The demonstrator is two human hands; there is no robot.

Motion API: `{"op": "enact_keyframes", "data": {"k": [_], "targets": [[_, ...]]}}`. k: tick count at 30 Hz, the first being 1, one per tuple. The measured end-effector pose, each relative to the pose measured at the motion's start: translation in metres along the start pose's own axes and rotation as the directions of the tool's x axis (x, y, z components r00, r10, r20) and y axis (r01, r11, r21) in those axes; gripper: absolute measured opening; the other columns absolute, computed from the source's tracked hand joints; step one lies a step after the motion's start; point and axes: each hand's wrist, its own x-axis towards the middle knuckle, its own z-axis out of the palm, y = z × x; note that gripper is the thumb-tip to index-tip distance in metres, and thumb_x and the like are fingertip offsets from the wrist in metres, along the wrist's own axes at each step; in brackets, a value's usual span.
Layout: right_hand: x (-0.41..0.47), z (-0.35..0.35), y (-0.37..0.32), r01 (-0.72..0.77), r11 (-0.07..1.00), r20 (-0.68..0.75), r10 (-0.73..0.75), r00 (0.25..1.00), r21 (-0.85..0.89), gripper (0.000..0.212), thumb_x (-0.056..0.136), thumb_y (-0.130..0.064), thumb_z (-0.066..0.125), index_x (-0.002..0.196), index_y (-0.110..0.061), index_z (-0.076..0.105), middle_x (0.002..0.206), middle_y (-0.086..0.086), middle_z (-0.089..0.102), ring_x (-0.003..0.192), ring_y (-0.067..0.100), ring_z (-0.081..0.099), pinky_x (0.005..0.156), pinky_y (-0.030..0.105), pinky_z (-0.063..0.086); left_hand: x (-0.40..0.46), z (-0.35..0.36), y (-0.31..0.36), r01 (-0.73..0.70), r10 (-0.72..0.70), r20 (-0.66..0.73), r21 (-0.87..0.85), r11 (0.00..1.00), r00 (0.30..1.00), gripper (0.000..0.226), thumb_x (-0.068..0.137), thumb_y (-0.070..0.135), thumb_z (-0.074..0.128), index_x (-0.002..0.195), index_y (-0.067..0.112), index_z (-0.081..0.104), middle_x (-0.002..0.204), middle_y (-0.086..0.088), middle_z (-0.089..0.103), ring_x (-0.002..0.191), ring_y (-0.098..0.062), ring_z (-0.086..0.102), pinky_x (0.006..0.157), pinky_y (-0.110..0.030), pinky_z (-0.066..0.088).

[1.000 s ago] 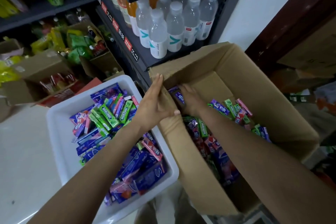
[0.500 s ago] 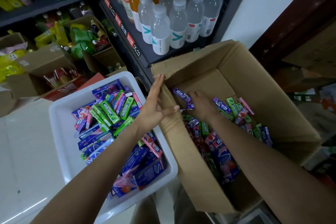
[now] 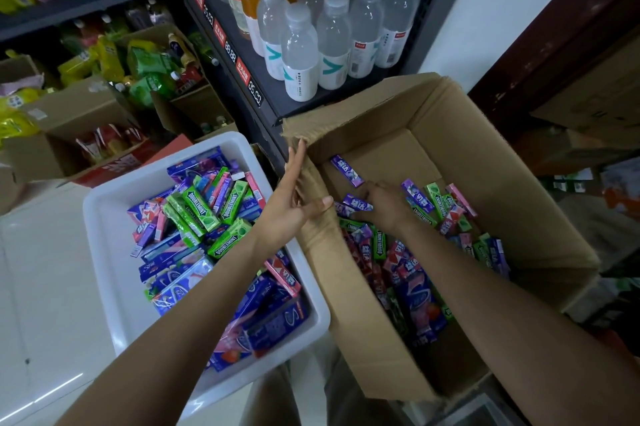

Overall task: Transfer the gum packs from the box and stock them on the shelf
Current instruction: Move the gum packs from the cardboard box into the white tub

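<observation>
- A white tub (image 3: 104,218) is sitting at the left, already heaped with gum packs (image 3: 201,214).
- The left hand (image 3: 291,207) is lying against the near wall of the cardboard box (image 3: 467,155), fingers straight along the card and thumb hooked over the rim, holding the wall steady.
- The right hand (image 3: 384,204) is reaching down inside the box, fingers curling around a purple pack (image 3: 356,202) among the loose ones.
- These packs are looking light, stiff and glossy, so probably slippery; pinching across the long flat faces, or scooping several together, should be holding best.
</observation>
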Motion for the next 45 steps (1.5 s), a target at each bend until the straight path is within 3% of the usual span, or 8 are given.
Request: {"op": "enact_keyframes", "data": {"k": [11,14,18,22,29,37,42,45], "targets": [[-0.001,0.002,-0.01,-0.057,0.959,0.051,0.045,0.998,0.277,0.02,0.086,-0.012,0.063,0.104,-0.003,0.06,0.1,0.014,0.064,0.095,0.026,0.06,0.068,0.026,0.038,-0.001,0.004,0.002,0.001,-0.001,-0.004,-0.007,1.0,1.0,0.091,0.086,0.017,0.066,0.149,0.041,0.005,0.157,0.022,0.003,0.142,0.006,0.004,0.119,-0.027,0.01],[0.015,-0.011,-0.009,-0.041,0.96,-0.165,0.089,0.982,0.276,0.029,0.086,-0.012,0.065,0.112,-0.003,0.06,0.107,0.015,0.064,0.102,0.029,0.059,0.082,0.032,0.046,0.0,0.004,0.0,0.008,-0.008,0.001,-0.009,1.0,1.0,0.092,0.086,0.017,0.066,0.149,0.04,0.004,0.156,0.022,0.003,0.14,0.008,0.006,0.113,-0.015,0.014],[0.039,-0.014,-0.019,-0.104,0.993,-0.159,0.111,0.981,0.051,0.053,0.087,-0.021,0.065,0.132,-0.004,0.044,0.128,0.022,0.045,0.117,0.037,0.047,0.096,0.037,0.041,0.001,0.004,-0.001,0.012,-0.012,0.002,-0.009,1.0,1.0,0.092,0.086,0.016,0.066,0.149,0.04,0.004,0.157,0.022,0.003,0.14,0.009,0.007,0.101,0.001,0.018],[0.058,0.003,-0.031,-0.114,0.993,-0.088,0.112,0.99,-0.022,0.067,0.08,-0.032,0.071,0.132,-0.002,0.039,0.13,0.023,0.042,0.119,0.038,0.043,0.098,0.04,0.04,0.002,0.002,-0.005,-0.001,0.001,0.003,-0.016,1.0,1.0,0.092,0.086,0.019,0.066,0.149,0.042,0.004,0.157,0.02,0.002,0.141,0.007,0.006,0.11,-0.011,0.016],[0.046,0.007,-0.037,-0.141,0.983,-0.108,0.129,0.986,-0.115,0.027,0.091,-0.022,0.058,0.111,-0.004,0.059,0.112,0.021,0.061,0.102,0.036,0.059,0.084,0.036,0.048,0.001,0.002,-0.005,-0.017,0.017,-0.013,0.009,1.0,1.0,0.09,0.082,0.03,0.068,0.143,0.052,0.005,0.158,0.019,0.002,0.144,0.002,0.002,0.12,-0.035,0.01],[-0.031,-0.034,-0.039,-0.065,0.828,-0.151,0.178,0.972,0.556,0.021,0.084,-0.018,0.069,0.103,-0.011,0.065,0.098,0.01,0.07,0.088,0.024,0.065,0.081,0.038,0.053,-0.008,0.007,0.005,0.015,-0.001,-0.135,0.101,0.995,0.991,0.086,0.082,0.023,0.071,0.147,0.042,0.018,0.159,0.009,0.006,0.145,-0.006,0.005,0.118,-0.031,0.013],[-0.075,-0.059,-0.078,0.117,0.765,-0.24,0.05,0.969,0.633,0.017,0.079,-0.018,0.073,0.094,-0.018,0.065,0.087,0.003,0.071,0.079,0.018,0.066,0.073,0.039,0.054,-0.03,0.008,0.028,-0.037,0.069,-0.377,0.091,0.995,0.924,0.039,0.09,0.015,0.062,0.128,0.016,0.057,0.128,0.003,0.058,0.114,-0.002,0.053,0.097,-0.014,0.041],[-0.08,-0.047,-0.12,0.197,0.799,-0.245,-0.065,0.967,0.568,0.02,0.073,-0.018,0.077,0.09,-0.015,0.067,0.077,0.0,0.069,0.071,0.017,0.064,0.068,0.04,0.052,-0.05,-0.008,0.042,-0.076,0.029,-0.366,-0.114,0.991,0.93,0.02,0.093,0.017,0.057,0.111,0.011,0.064,0.097,0.003,0.069,0.086,-0.005,0.065,0.082,-0.022,0.052]]}}
